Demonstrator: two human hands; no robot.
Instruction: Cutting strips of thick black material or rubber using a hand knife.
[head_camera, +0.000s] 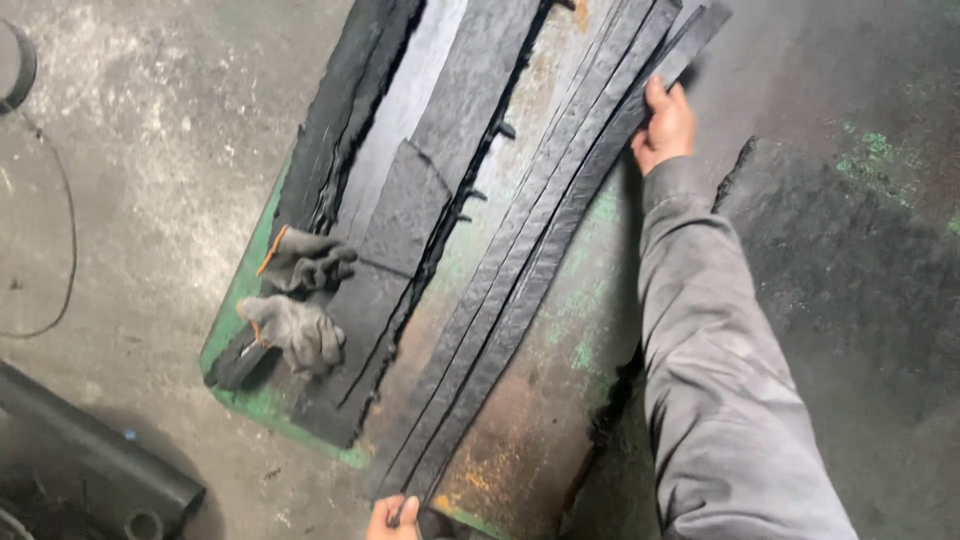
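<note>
Both hands grip the long black rubber strips (520, 270) — right hand (663, 125) clamped at the far end, left hand (393, 516) pinching the near end. They look floppy and heavy — best held at both ends.

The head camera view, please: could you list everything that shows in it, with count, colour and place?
Long rubber strips: about three, black, lying side by side along the middle of the board.
Wider rubber sheets: several, black and grey, stacked on the board's left half.
Work gloves: two, grey with orange cuffs, lying on the sheets at left.
Board: one, rusty with green edges, on the concrete floor.
Pipe: one, black, bottom left.
Cable: one, thin and dark, on the floor at left.
Right hand: grey sleeve, gripping the strips' far end.
Left hand: bottom edge, holding the strips' near end.
</note>
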